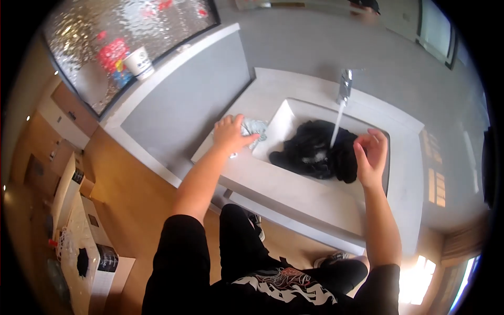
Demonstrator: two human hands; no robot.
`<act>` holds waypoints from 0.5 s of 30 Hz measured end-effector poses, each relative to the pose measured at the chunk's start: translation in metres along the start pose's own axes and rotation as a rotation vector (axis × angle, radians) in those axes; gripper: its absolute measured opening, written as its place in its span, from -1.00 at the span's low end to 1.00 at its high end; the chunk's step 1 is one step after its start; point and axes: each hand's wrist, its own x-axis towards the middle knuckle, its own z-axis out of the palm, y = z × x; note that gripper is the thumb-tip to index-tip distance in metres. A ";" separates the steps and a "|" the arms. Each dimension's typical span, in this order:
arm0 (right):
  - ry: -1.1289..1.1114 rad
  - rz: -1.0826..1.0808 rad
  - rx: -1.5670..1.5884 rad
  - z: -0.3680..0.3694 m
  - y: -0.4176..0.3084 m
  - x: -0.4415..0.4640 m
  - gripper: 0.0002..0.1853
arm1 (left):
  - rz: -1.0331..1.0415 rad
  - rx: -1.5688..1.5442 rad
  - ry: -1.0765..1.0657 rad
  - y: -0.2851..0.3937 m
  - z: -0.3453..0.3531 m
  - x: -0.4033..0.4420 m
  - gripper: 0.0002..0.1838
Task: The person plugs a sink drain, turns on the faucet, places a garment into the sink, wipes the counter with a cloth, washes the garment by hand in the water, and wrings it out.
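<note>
My left hand [229,134] is at the counter left of the sink, fingers spread. Its thumb lies over a crumpled, pale grey-green packet or cloth [255,129]; I cannot make out which. My right hand [371,158] is raised over the right side of the white sink [281,122], fingers curved, thumb apart, and nothing shows in it. Below and left of that hand, a bunched black garment [310,144] lies in the basin. Water from the chrome faucet [345,86] runs onto the cloth, where a whitish patch shows.
The pale countertop [294,197] surrounds the sink. A paper cup [138,63] stands on the ledge at upper left, by a textured window with red decorations. Behind the faucet rises a grey reflective surface [294,47]. Cardboard boxes [86,236] stand on the wooden floor at left.
</note>
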 end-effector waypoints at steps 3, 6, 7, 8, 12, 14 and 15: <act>-0.005 -0.046 -0.104 0.001 -0.006 -0.006 -0.47 | -0.005 0.010 -0.058 0.001 -0.001 0.003 -0.16; 0.027 -0.054 -0.148 0.005 -0.006 -0.006 -0.47 | 0.027 -0.005 -0.087 -0.004 0.003 0.009 -0.14; 0.037 -0.047 -0.148 0.006 -0.007 -0.007 -0.47 | 0.040 -0.011 -0.089 -0.007 0.006 0.013 -0.14; 0.043 -0.044 -0.148 0.007 -0.007 -0.006 -0.47 | 0.052 -0.005 -0.092 -0.011 0.010 0.020 -0.14; -0.023 -0.051 -0.151 0.011 -0.014 -0.007 -0.46 | 0.058 -0.003 -0.125 -0.016 0.027 0.055 -0.13; -0.061 -0.069 -0.177 0.013 -0.016 -0.006 -0.45 | 0.052 0.008 -0.130 -0.017 0.038 0.076 -0.13; -0.078 -0.093 -0.216 0.014 -0.017 -0.006 -0.42 | 0.042 0.003 -0.148 -0.017 0.044 0.087 -0.11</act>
